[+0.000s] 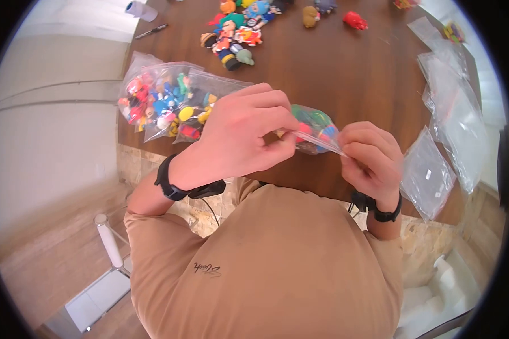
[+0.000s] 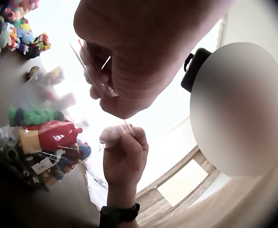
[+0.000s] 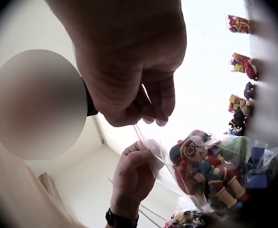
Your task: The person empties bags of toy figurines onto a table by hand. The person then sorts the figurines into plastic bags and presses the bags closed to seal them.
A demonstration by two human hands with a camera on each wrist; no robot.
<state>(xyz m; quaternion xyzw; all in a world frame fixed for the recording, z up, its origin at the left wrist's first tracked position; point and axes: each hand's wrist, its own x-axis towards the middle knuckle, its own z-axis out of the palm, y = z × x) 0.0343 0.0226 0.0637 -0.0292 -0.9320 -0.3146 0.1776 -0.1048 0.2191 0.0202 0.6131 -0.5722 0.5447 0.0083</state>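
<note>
A clear zip bag of colourful figures (image 1: 316, 127) hangs between the two hands at the table's near edge. My left hand (image 1: 246, 133) pinches one end of the bag's top strip between thumb and finger. The other end is pinched by my right hand (image 1: 373, 161). In the left wrist view the bag (image 2: 53, 142) shows a red figure, a green one and a small white label. In the right wrist view a figure with round glasses (image 3: 196, 149) presses against the plastic. Whether the strip is fully closed, I cannot tell.
Filled clear bags (image 1: 169, 104) lie at the left of the table (image 1: 322, 62). Loose figures (image 1: 232, 34) are piled at the far side, with a red one (image 1: 355, 21) apart. Flat clear bags (image 1: 430, 175) lie along the right edge. A pen (image 1: 151, 31) is at the far left.
</note>
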